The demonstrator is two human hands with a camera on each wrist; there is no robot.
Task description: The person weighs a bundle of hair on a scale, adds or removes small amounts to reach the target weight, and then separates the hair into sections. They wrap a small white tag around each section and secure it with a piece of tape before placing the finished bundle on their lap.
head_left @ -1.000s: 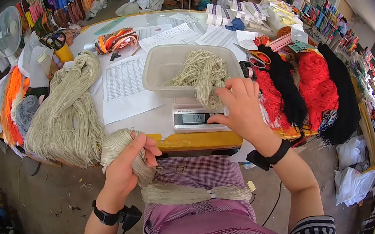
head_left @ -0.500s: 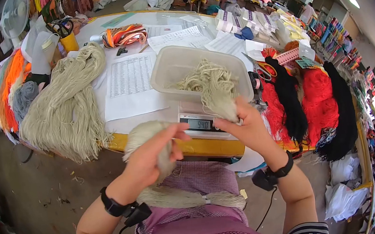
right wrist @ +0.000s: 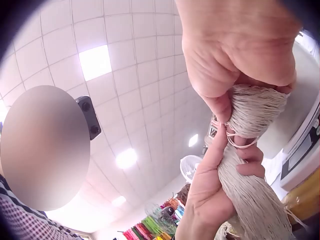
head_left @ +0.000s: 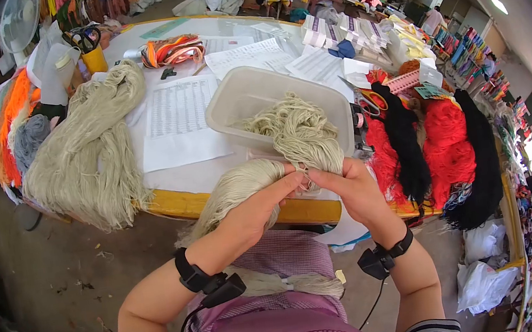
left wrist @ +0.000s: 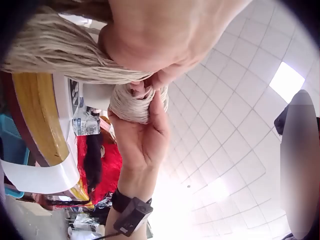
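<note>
In the head view my left hand [head_left: 252, 211] and right hand [head_left: 356, 188] meet, thumbs almost together, at the tub's near side. The left hand grips a pale beige yarn skein [head_left: 235, 189], which hangs back toward the lap. My right hand holds the looped end of the beige yarn [head_left: 301, 128] that spills from a translucent plastic tub [head_left: 224, 94]. Thin strands [right wrist: 242, 145] run between the two bundles at the fingertips in the right wrist view. The scale [right wrist: 300, 157] under the tub is mostly hidden by the hands in the head view. Another beige bundle [head_left: 288, 282] lies across the lap.
A large beige yarn hank [head_left: 86, 153] drapes over the table's left edge. Printed sheets [head_left: 183, 120] lie left of the tub. Scissors [head_left: 375, 103], red yarn [head_left: 447, 135] and black yarn [head_left: 481, 144] are at the right. A fan [head_left: 20, 23] stands at back left.
The left hand has moved up and right with its skein to meet the right hand. The right hand has drawn the yarn end over the tub's near rim. The scale's display is now covered.
</note>
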